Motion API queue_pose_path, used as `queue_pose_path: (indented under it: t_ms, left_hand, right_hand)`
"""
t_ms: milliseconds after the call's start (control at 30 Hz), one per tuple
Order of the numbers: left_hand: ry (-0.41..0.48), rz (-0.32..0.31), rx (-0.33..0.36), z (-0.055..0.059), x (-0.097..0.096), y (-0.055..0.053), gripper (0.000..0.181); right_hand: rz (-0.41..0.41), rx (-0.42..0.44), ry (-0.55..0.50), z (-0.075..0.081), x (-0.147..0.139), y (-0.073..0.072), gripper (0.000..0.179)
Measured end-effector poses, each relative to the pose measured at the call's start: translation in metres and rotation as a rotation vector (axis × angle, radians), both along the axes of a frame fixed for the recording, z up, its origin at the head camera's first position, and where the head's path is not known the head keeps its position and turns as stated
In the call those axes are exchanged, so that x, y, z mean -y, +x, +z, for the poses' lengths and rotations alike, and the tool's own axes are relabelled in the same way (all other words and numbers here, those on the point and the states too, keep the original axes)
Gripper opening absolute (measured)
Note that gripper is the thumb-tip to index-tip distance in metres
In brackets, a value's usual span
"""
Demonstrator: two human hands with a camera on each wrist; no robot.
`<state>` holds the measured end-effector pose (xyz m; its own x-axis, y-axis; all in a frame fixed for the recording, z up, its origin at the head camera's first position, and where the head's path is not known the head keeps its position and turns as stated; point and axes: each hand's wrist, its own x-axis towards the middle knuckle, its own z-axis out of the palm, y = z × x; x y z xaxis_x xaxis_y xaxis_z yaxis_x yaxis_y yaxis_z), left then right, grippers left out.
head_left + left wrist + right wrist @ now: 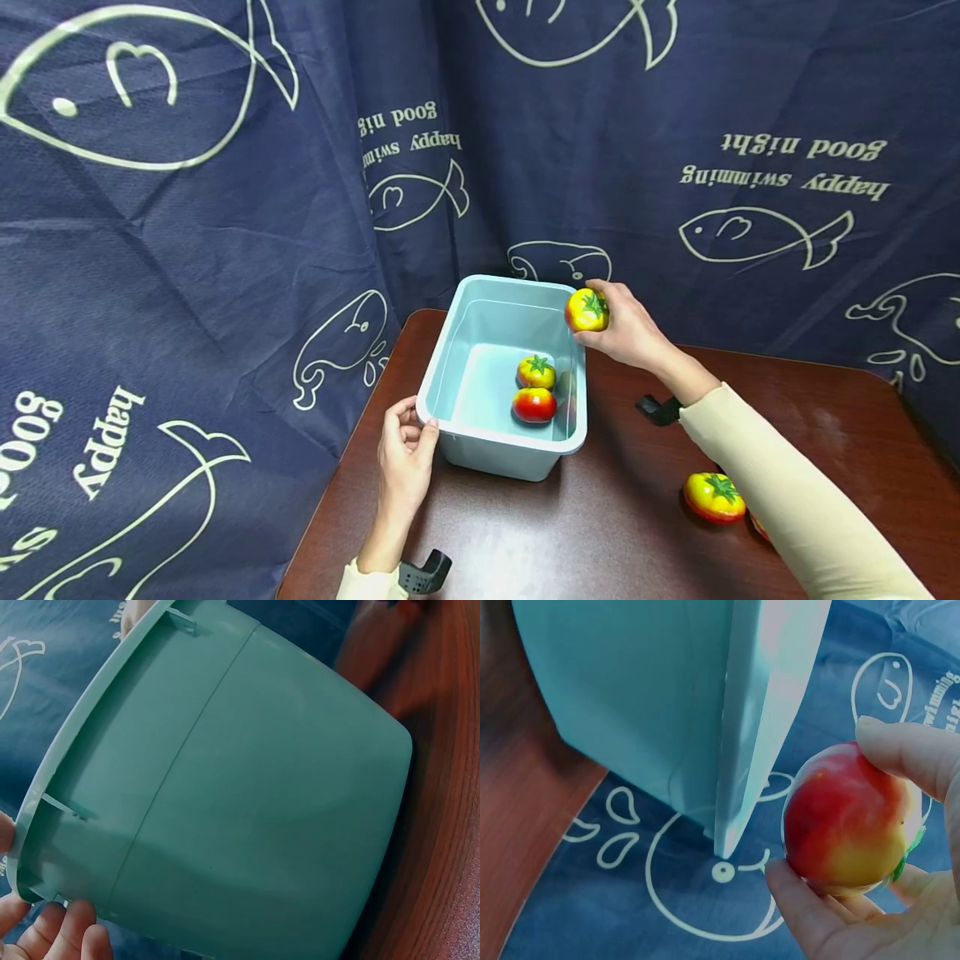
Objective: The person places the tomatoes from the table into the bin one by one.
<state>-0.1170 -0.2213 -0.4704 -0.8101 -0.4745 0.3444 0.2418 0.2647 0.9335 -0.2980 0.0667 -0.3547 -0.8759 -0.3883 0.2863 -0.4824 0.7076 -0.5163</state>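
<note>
A light blue plastic bin (480, 383) stands on the table, and in the left wrist view its outer wall (247, 772) fills most of the picture. At the near left corner my left hand (403, 467) grips the rim, thumb on top and fingers curled below. My right hand (630, 329) holds a yellow-and-red tomato (585, 312) with a green leafy top, at the bin's far right corner. The right wrist view shows this tomato (847, 817) between thumb and fingers, beside the rim. Inside the bin lie a yellowish tomato (536, 371) and a redder tomato (534, 406).
On the brown wooden table (622, 533), to the right, sits another tomato (714, 498); one more (759, 527) is mostly hidden by the right sleeve (795, 492). A dark blue curtain (525, 142) with white fish drawings hangs behind and to the left.
</note>
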Motion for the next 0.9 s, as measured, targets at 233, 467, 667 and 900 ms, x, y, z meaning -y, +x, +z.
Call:
queue_pose_path:
  t_ms: [233, 467, 667, 900]
  left_hand:
    - [0.003, -0.006, 0.012, -0.001, 0.001, 0.000, 0.045]
    - [-0.013, -0.007, 0.012, -0.003, 0.003, 0.000, 0.042]
    - [-0.025, -0.013, 0.009, -0.003, 0.004, 0.000, 0.042]
    - [-0.028, -0.008, 0.007, -0.002, 0.005, 0.000, 0.042]
  right_hand:
    - [0.024, 0.012, 0.008, -0.006, 0.016, -0.004, 0.082]
    - [0.046, 0.037, 0.028, -0.012, 0.029, -0.004, 0.081]
    - [0.062, 0.056, 0.049, -0.015, 0.038, -0.004, 0.083]
    - [0.098, 0.050, 0.051, -0.018, 0.049, -0.005, 0.082]
